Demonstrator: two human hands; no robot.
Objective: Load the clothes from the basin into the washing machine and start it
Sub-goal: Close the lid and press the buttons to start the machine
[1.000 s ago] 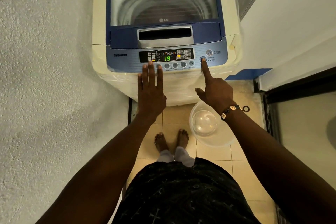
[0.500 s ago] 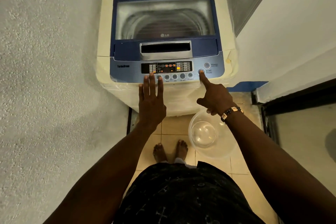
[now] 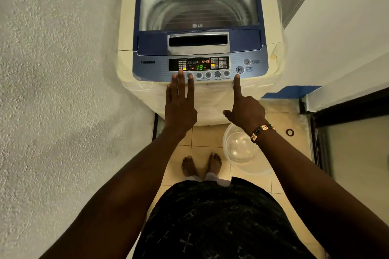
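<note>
The top-load washing machine (image 3: 126, 33) stands ahead with its blue lid (image 3: 244, 40) closed; through the window only the drum shows, no clothes can be made out. The display (image 3: 199, 67) reads 19. My left hand (image 3: 180, 107) lies flat, its straight fingertips on the left buttons of the control panel (image 3: 151, 69). My right hand (image 3: 247, 111) points with a straight index finger; the tip rests on the panel's front edge just below the start/pause button (image 3: 239, 69). The clear basin (image 3: 242, 153) sits empty on the floor under my right wrist.
A rough white wall (image 3: 63, 90) runs close on the left. A white wall and a dark-framed glass door (image 3: 347, 143) close the right side. A small black ring (image 3: 290, 132) lies on the tiled floor. My bare feet stand before the machine.
My right index finger has slid back off the start/pause button to the panel's edge. The display shows 19 again after other lights half a second ago. The left hand stays put.
</note>
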